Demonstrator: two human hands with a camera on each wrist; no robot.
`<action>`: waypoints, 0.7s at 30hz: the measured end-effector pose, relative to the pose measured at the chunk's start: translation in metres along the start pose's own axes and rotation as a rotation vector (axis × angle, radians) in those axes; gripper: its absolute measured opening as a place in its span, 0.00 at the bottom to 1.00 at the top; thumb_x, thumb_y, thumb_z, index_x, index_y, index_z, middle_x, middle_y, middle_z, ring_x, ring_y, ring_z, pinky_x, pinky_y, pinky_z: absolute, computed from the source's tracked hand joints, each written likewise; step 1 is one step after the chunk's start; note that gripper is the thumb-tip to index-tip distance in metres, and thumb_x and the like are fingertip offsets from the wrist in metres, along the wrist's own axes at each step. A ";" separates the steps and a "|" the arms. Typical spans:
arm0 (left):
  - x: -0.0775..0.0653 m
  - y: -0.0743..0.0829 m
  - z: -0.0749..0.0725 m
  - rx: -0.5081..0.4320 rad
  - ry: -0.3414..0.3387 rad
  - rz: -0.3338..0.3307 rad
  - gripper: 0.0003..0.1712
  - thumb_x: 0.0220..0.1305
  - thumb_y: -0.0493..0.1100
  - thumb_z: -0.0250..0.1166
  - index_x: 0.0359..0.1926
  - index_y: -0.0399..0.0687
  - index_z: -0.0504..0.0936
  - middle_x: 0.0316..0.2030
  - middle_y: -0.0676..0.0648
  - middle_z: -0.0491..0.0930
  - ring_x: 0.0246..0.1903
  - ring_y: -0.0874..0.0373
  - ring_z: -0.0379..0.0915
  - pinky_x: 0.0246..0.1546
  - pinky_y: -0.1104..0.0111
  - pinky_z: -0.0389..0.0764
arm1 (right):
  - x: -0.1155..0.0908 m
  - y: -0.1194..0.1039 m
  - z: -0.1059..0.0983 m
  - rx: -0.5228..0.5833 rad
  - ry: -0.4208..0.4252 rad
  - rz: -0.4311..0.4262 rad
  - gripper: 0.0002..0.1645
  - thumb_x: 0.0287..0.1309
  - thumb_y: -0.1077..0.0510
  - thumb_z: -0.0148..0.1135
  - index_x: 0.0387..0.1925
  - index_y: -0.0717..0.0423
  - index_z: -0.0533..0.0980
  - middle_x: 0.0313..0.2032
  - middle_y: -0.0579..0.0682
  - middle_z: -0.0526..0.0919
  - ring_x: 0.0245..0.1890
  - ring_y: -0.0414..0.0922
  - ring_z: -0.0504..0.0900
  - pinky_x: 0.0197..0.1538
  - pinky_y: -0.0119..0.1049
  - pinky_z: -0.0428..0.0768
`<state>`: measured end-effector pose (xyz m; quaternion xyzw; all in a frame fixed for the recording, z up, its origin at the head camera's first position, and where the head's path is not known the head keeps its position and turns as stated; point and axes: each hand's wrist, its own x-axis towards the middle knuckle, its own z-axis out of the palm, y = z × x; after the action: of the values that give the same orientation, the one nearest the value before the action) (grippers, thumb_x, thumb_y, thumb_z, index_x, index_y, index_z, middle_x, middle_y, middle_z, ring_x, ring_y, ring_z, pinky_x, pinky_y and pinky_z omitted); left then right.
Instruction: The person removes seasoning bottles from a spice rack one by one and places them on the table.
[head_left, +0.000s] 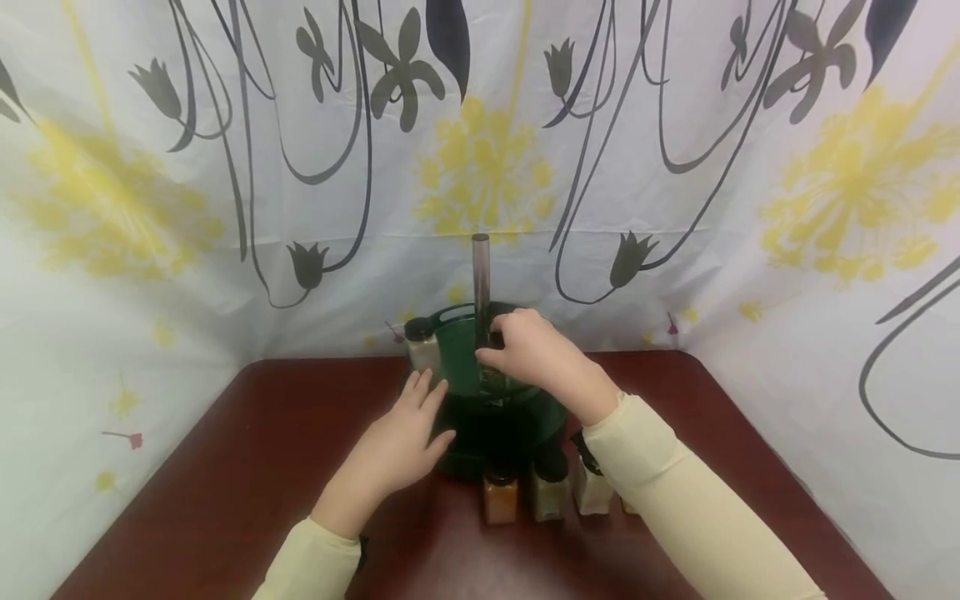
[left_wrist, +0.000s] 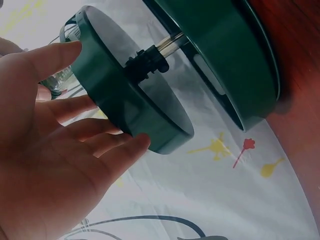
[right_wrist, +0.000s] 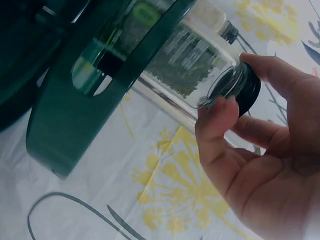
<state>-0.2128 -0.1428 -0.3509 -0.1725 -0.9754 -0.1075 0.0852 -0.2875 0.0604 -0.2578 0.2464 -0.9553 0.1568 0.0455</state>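
A dark green two-tier rack with a metal centre pole stands on the table. My right hand pinches the black lid of a clear glass jar holding dried green herbs, its base behind the upper tray's wall. On the other side, my left hand has its fingers extended along the outer wall of the upper tray and seems to touch it. Just beyond those fingertips, a black-lidded jar of pale contents stands in the upper tray.
Several black-lidded jars stand on the dark red table before the rack: one orange, one greenish, one pale, another partly behind my right sleeve. A patterned curtain hangs behind and at both sides.
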 end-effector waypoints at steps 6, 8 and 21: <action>-0.001 0.001 0.001 0.014 0.005 0.000 0.43 0.66 0.58 0.59 0.74 0.44 0.55 0.74 0.38 0.46 0.72 0.45 0.36 0.52 0.54 0.78 | 0.007 0.002 0.001 -0.150 0.046 0.013 0.41 0.58 0.29 0.54 0.59 0.56 0.74 0.47 0.54 0.75 0.34 0.46 0.80 0.40 0.44 0.82; 0.000 0.001 0.002 0.004 -0.004 -0.002 0.44 0.66 0.58 0.59 0.74 0.43 0.54 0.74 0.38 0.45 0.72 0.45 0.35 0.53 0.53 0.77 | 0.009 0.005 -0.001 -0.190 0.041 -0.010 0.42 0.57 0.27 0.53 0.61 0.52 0.72 0.52 0.53 0.72 0.41 0.47 0.79 0.44 0.46 0.81; 0.001 0.000 0.003 -0.010 -0.037 0.013 0.46 0.68 0.61 0.55 0.75 0.42 0.49 0.74 0.37 0.39 0.72 0.45 0.30 0.54 0.55 0.76 | 0.008 0.008 -0.014 -0.052 -0.128 -0.069 0.31 0.61 0.47 0.63 0.63 0.55 0.71 0.47 0.50 0.81 0.37 0.40 0.80 0.42 0.40 0.81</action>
<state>-0.2138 -0.1421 -0.3536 -0.1813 -0.9751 -0.1086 0.0671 -0.2981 0.0683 -0.2453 0.2874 -0.9509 0.1143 -0.0040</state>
